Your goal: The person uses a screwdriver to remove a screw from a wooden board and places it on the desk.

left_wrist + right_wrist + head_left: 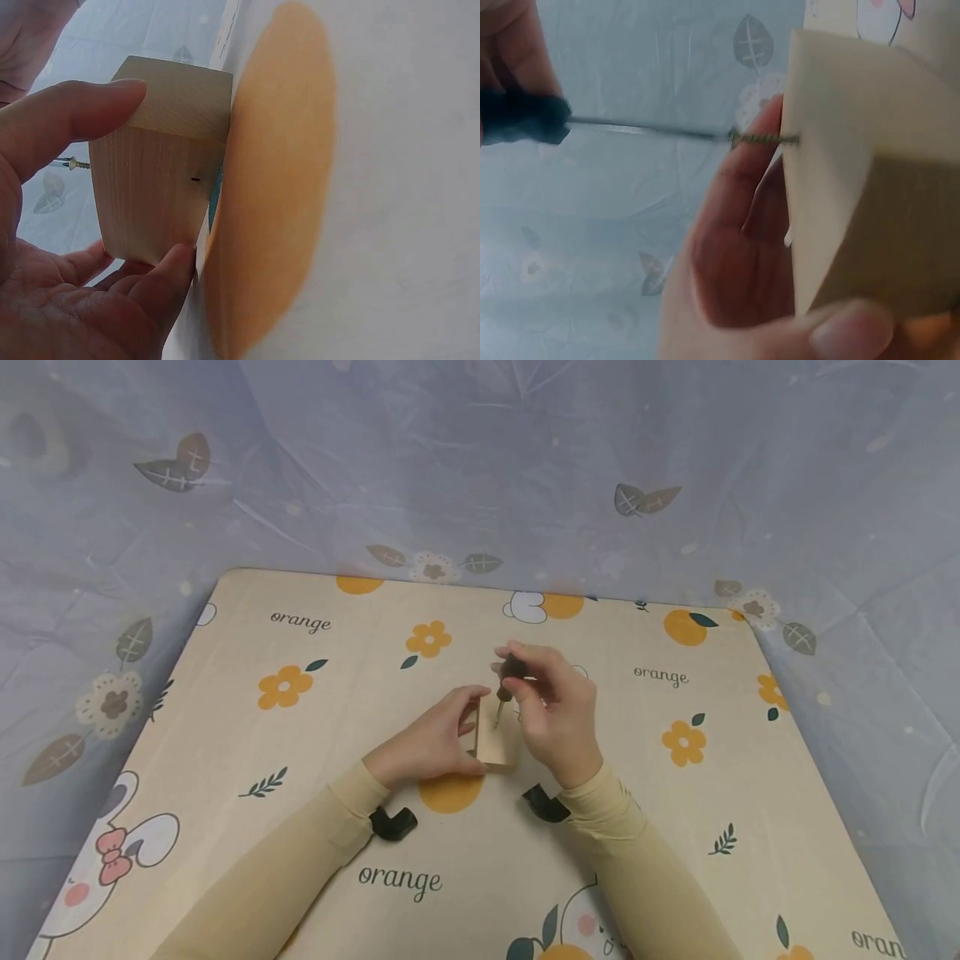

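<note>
A pale wooden block (495,747) stands on the patterned tabletop in front of me. My left hand (431,737) grips it from the left, thumb at the near end and fingers toward the far end. Above the block, my right hand (562,714) holds a screwdriver (513,670) by its dark handle, the shaft slanting down to the block's top face. In the right wrist view, a threaded screw (766,138) sits in line between the screwdriver tip and the block, its point at the wood. A small dark slot shows on the block's side in the left wrist view.
The table wears a cream cloth (337,743) printed with oranges, flowers and words. Behind it hangs a grey-blue patterned sheet (480,468). Black curved pieces (394,823) show beside both sleeve cuffs, close over the cloth.
</note>
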Available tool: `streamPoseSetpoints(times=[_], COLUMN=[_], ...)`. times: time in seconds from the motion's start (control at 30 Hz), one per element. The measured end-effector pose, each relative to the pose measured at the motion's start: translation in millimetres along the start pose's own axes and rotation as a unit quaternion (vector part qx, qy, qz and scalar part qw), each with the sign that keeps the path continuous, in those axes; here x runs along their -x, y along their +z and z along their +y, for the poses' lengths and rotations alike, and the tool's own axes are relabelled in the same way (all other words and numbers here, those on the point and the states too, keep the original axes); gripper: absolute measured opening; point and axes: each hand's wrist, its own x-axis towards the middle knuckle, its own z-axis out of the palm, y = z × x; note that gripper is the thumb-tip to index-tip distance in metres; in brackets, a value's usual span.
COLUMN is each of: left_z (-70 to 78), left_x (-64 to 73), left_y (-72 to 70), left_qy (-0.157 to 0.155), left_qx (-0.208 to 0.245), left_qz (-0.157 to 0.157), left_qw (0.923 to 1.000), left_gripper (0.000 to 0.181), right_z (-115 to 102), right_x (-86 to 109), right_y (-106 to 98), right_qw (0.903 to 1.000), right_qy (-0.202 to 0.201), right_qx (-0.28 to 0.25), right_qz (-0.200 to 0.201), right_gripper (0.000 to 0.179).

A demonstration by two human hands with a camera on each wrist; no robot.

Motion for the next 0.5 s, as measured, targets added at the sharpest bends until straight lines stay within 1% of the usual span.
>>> streamPoseSetpoints(times=[0.23,0.33,0.5], left_z=[-0.4,-0.7,-1.0], left_x=[0.2,0.1,-0.3], left_y=[1.5,1.6,1.0], left_qy=[0.005,0.007,0.005], left_qx=[0.005,0.005,-0.003], left_qz=[0.004,0.005,0.003], left_qw=[1.0,0.9999,1.0], left_gripper=[0.106,0.106,0.107], right_z=[3.3,3.5,-0.5], right_x=[1.8,1.7,1.0], right_y=[-1.8,-1.4,-1.7], right_qw=[0.9995,0.9992,0.9978], right_qy=[-0.002,-0.009,-0.012], right_qx=[0.029,0.031,0.055], right_qz=[0.016,0.025,0.034], right_gripper=[0.049,0.045,0.037])
